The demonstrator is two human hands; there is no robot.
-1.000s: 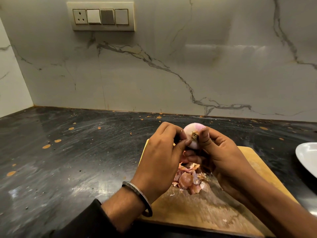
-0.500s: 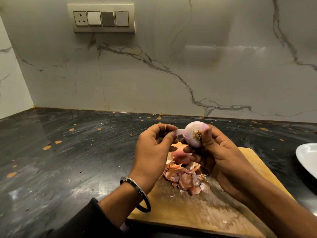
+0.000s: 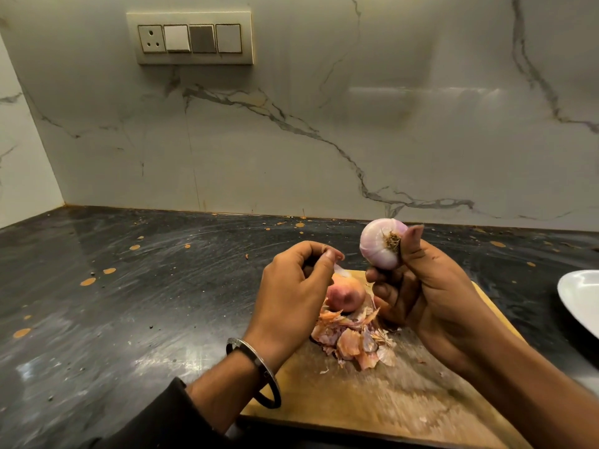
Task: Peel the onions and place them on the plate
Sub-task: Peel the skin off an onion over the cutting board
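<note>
Gripping the peeled onion (image 3: 379,246) from below and behind, the right hand (image 3: 431,296) holds it up above the cutting board (image 3: 372,403), root end toward the camera, thumb beside the root. The left hand (image 3: 291,293) sits apart from it, pinching a thin pale strip of skin (image 3: 337,268) between thumb and fingertips. An unpeeled onion (image 3: 345,297) lies on the board beside a pile of peels (image 3: 353,338). The white plate (image 3: 580,303) rests on the dark counter (image 3: 129,303) at the right edge.

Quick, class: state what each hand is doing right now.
Left hand: pinches a thin strip of pale onion skin.
Right hand: grips the round, pale purple peeled onion.
</note>
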